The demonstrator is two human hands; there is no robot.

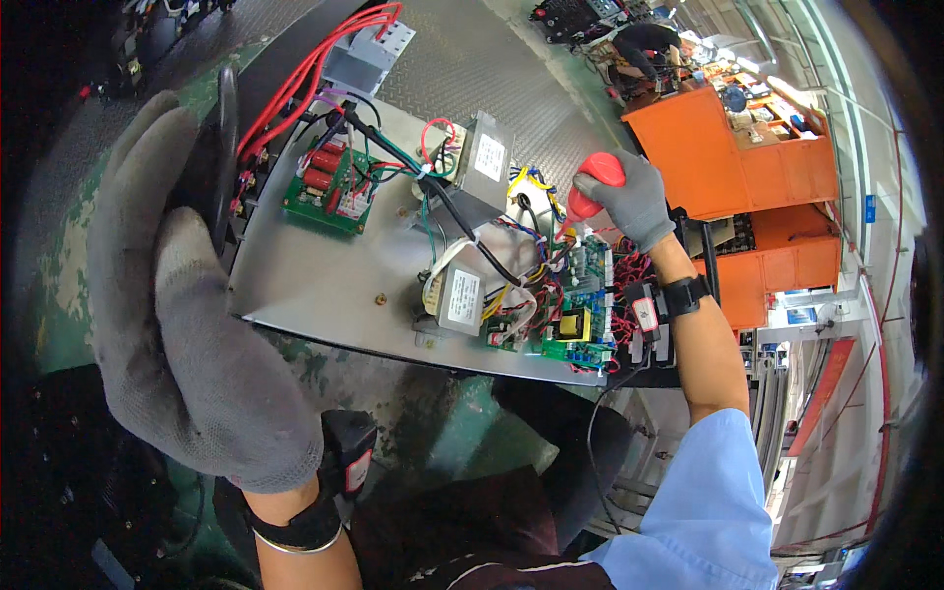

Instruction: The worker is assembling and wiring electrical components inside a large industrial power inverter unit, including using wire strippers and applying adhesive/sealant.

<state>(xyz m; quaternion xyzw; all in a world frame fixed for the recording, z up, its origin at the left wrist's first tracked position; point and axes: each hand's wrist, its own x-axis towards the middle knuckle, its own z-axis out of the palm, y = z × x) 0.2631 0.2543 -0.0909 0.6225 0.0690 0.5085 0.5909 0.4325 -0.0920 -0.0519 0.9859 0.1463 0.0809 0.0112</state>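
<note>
the gloved right hand (634,202) is wrapped around a red handle (584,203), fingers and thumb closed. the handle stands over the wiring beside the green circuit board (590,264), which lies just below this hand; the full-fist hold probably gives firm control. the gloved left hand (202,324) has its fingers extended together, thumb alongside, next to a black bar (227,147); whether it grips the bar cannot be told. its position at the edge may serve to steady the unit. between the hands, a metal plate (324,285) carries two transformers (480,177), apparently spaced to leave room for cables. beyond the left fingertips run red wires (313,74); beyond the right hand stand orange cabinets (688,147).
</note>
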